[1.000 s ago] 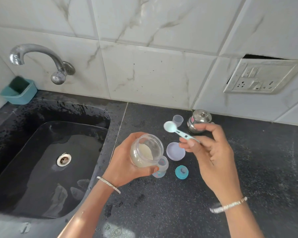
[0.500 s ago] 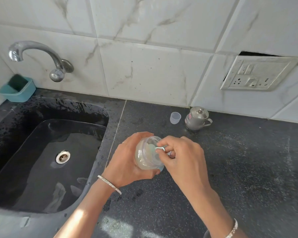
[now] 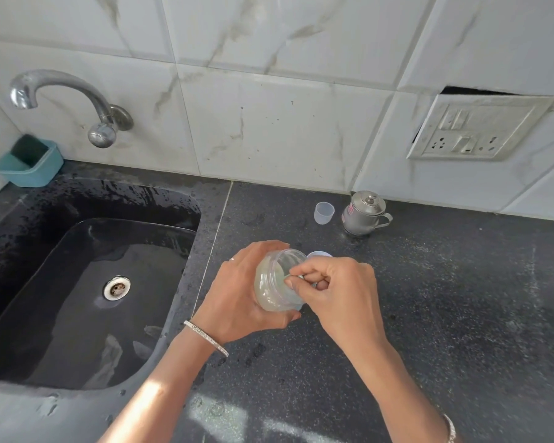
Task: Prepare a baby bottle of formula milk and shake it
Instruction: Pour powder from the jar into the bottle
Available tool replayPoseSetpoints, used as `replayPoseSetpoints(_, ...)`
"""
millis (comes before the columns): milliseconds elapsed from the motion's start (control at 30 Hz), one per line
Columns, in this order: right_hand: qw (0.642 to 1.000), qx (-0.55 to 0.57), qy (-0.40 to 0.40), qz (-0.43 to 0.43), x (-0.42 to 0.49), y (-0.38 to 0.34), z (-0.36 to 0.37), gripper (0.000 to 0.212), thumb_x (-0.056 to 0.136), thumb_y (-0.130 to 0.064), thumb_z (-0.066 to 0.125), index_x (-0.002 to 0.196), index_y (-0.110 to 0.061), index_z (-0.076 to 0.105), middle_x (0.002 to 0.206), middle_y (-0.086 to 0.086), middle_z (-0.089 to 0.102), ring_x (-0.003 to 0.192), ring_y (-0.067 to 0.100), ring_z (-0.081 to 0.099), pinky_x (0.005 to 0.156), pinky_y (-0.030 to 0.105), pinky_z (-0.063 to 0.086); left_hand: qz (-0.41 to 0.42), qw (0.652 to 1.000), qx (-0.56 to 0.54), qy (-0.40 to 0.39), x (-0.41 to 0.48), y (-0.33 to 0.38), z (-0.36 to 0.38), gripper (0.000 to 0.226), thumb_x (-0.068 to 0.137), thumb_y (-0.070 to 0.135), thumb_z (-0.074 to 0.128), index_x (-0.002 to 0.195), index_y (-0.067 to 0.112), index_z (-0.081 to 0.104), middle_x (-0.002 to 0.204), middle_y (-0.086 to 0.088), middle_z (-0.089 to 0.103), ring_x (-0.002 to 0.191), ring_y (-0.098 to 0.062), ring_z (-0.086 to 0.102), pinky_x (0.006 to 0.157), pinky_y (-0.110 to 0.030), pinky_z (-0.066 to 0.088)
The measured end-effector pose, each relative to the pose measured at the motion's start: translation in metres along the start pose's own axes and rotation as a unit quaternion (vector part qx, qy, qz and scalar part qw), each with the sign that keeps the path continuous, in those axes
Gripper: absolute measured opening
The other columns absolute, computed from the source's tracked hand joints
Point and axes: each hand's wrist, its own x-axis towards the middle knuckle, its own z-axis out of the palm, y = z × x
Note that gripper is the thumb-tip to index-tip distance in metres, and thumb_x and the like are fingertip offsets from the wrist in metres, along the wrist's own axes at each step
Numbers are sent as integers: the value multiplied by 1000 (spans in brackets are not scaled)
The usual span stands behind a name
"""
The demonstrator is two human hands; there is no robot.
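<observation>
Now comes the scooping step: the left hand (image 3: 237, 292) has its grip wrapped round the tilted formula jar (image 3: 271, 282), held just above the desk (image 3: 429, 314), while the right hand (image 3: 336, 289) pinches the scoop (image 3: 290, 276), dipped inside. The next move calls for lifting out a level measure without spilling. A second ago the scoop was raised clear and the bottle showed; the hands now hide it.
</observation>
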Motion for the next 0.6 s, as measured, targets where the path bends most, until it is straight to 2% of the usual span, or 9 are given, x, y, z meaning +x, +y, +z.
replayPoseSetpoints(67, 999, 27, 10, 15, 0, 2, -2, 9, 79, -23, 92, 85, -27, 86, 70, -14, 78, 62, 3, 67, 67, 27, 59, 0, 1000, -2, 2, 0, 0, 0, 94, 52, 49, 94, 133, 30, 50, 126, 18, 60, 114, -4, 60, 95, -36, 51)
replayPoseSetpoints(200, 994, 107, 13, 33, 3, 7, -7, 16, 74, -19, 95, 81, -29, 85, 66, -14, 77, 57, -4, 67, 58, 10, 51, -9, 1000, -18, 12, 0, -2, -1, 94, 52, 44, 96, 133, 27, 52, 125, 15, 62, 113, -8, 62, 94, -39, 53)
replayPoseSetpoints(300, 983, 178, 13, 52, 6, 11, -11, 21, 73, -16, 95, 77, -33, 83, 67, -12, 78, 56, -2, 69, 56, 8, 48, -15, 999, -26, 18, 0, -4, -1, 94, 52, 42, 97, 133, 27, 52, 126, 16, 62, 114, -7, 62, 95, -39, 52)
replayPoseSetpoints(400, 967, 238, 10, 90, 8, 16, -17, 15, 72, -20, 94, 83, -27, 86, 72, -4, 81, 70, 16, 78, 65, 22, 58, -27, 998, -51, 24, 0, -7, -1, 92, 52, 42, 96, 132, 28, 52, 125, 16, 63, 115, -8, 62, 96, -38, 52)
replayPoseSetpoints(467, 955, 272, 8, 115, 8, 18, -21, 16, 72, -22, 93, 86, -23, 86, 76, 1, 82, 75, 27, 78, 67, 28, 59, -32, 997, -61, 28, 1, -10, -1, 91, 53, 40, 96, 131, 29, 52, 125, 16, 63, 116, -10, 62, 96, -40, 52)
replayPoseSetpoints(600, 937, 322, 6, 134, 9, 23, -25, 14, 73, -16, 92, 86, -18, 87, 82, 4, 83, 68, 13, 73, 59, 16, 54, -33, 997, -69, 32, 4, -15, 0, 90, 54, 39, 97, 131, 33, 51, 125, 17, 63, 118, -10, 62, 97, -40, 52)
